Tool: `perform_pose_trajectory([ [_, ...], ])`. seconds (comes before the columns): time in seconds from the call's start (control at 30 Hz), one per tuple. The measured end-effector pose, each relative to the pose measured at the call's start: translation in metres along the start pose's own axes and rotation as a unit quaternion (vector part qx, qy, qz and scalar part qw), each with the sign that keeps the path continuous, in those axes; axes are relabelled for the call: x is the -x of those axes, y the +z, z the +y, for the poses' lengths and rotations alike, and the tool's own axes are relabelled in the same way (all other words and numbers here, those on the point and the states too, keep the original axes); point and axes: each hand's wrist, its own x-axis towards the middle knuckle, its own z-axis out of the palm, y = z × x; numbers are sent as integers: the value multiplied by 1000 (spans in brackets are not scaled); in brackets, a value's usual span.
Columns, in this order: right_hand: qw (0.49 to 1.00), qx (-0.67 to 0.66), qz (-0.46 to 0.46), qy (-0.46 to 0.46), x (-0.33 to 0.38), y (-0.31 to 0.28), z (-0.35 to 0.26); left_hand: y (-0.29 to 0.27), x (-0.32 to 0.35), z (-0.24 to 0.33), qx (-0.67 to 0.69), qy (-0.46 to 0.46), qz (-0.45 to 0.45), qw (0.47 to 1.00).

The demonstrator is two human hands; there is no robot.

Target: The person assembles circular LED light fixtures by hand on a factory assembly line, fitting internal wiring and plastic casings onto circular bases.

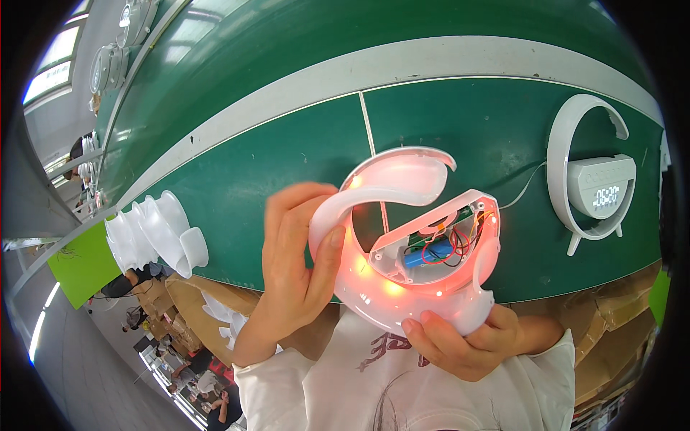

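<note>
A C-shaped lamp clock glows orange and red in front of me, its housing (496, 241) uncovered. Inside it show a blue cylindrical battery (429, 253), red, black and yellow wires and part of a green circuit board. Over the glowing ring lies a white curved cover (388, 195), which stands apart from the ring at its upper end. My left hand (298, 251) grips the cover's left side between thumb and fingers. At the lower right my right hand (463, 341) is closed around the cover's other end and the lamp's edge; its thumb is partly hidden.
An assembled white lamp clock (600, 187) with a lit display stands on the green table (280, 154) at the right, a cable running from it. Several nested white curved covers (154, 233) stand at the left. Cardboard (611, 323) lies below the table's near edge.
</note>
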Motion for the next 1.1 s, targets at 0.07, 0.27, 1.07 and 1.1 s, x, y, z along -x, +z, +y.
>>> perform_pose_trajectory([
  [0.07, 1000, -2, -17, -1, 0, 0, 1, 4, -3, -5, -34, 10, 0, 999],
  [0.27, 997, -68, 13, -40, 13, 1, 8, -3, -7, -4, -51, 21, -36, 998],
  [1.07, 906, -292, 91, 292, -6, 0, 16, 42, -31, 63, -139, 147, -157, 967],
  [1.1, 902, -300, 94, 295, -6, 0, 15, 43, -29, 64, -140, 149, -159, 966],
])
